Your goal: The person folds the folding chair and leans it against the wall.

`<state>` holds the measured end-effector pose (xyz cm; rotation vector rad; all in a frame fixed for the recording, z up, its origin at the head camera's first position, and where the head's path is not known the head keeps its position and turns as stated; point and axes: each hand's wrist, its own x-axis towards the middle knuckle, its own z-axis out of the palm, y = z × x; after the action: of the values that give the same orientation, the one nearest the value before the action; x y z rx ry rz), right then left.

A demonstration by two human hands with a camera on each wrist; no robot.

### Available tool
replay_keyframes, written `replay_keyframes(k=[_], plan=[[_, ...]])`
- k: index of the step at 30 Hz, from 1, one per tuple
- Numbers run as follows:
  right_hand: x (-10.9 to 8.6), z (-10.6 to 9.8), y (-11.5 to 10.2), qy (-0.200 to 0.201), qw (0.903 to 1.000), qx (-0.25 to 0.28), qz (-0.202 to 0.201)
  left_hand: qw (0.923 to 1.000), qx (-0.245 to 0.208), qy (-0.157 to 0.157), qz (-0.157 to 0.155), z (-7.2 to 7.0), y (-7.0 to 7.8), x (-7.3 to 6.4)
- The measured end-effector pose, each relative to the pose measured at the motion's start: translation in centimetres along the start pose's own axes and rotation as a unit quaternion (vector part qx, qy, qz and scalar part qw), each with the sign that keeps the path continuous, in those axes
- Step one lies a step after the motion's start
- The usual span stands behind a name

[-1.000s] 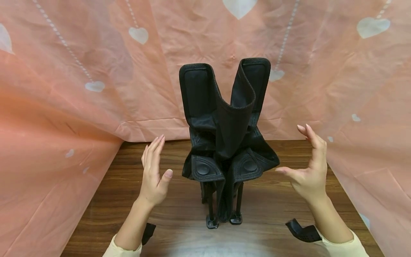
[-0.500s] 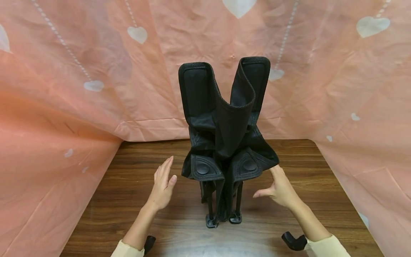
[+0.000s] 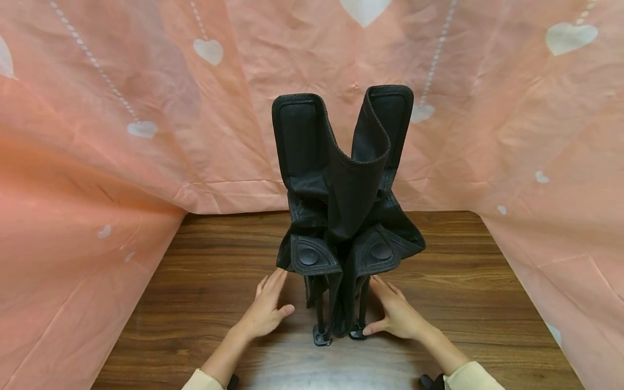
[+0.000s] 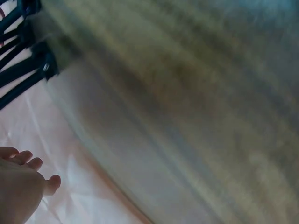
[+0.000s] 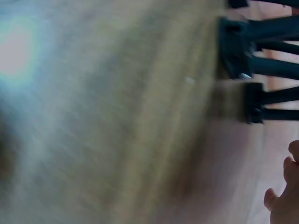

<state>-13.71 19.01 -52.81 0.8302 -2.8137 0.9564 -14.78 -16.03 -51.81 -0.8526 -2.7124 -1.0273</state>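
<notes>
While the folded black chair (image 3: pixel 355 200) stands upright on the surface (image 3: pixel 219 238) btwn L hand (image 3: pixel 264 311) & R hand (image 3: pixel 397 313), each grip wide, it's prob best to take both legs (image 3: pixel 319 314) low & evenly.

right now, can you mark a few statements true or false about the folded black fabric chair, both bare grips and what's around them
1. The folded black fabric chair stands on the brown wood-grain surface. True.
2. The person's bare left grip and bare right grip are on opposite sides of the chair. True.
3. The left grip is curled tightly around a chair leg. False: its thumb stands apart and it holds nothing.
4. The pink cloth curtain bears white heart shapes. True.
5. The person wears dark blue. False: the cloth sleeves are pale yellow.
</notes>
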Motion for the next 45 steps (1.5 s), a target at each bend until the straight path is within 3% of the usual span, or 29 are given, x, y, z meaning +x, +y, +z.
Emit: replay_keyframes(k=[5, 9, 15, 25, 36, 45], plan=[[-0.5, 1.3, -0.1, -0.034, 0.9991, 0.018, 0.016, 0.9954, 0.034, -0.083, -0.036, 1.3, 0.4, -0.6], [-0.9, 2.2, -0.1, -0.028, 0.9994, 0.004, 0.021, 0.9885, 0.048, -0.130, -0.060, 2.1, 0.9, -1.0], [-1.4, 3.3, -0.3, -0.008, 0.9997, -0.020, 0.006, 0.9797, 0.048, -0.173, -0.089, 3.3, 1.4, -1.3], [-1.6, 3.9, -0.5, 0.000, 0.9995, -0.027, 0.018, 0.9754, 0.059, -0.189, -0.096, 4.5, 2.0, -1.0], [-1.4, 4.2, -0.9, -0.016, 0.9981, -0.045, 0.039, 0.9799, 0.048, -0.160, -0.109, 5.7, 2.5, -1.0], [-1.5, 4.4, -1.6, -0.006, 0.9965, -0.079, 0.025, 0.9795, 0.036, -0.153, -0.126, 6.0, 2.9, -1.2]])
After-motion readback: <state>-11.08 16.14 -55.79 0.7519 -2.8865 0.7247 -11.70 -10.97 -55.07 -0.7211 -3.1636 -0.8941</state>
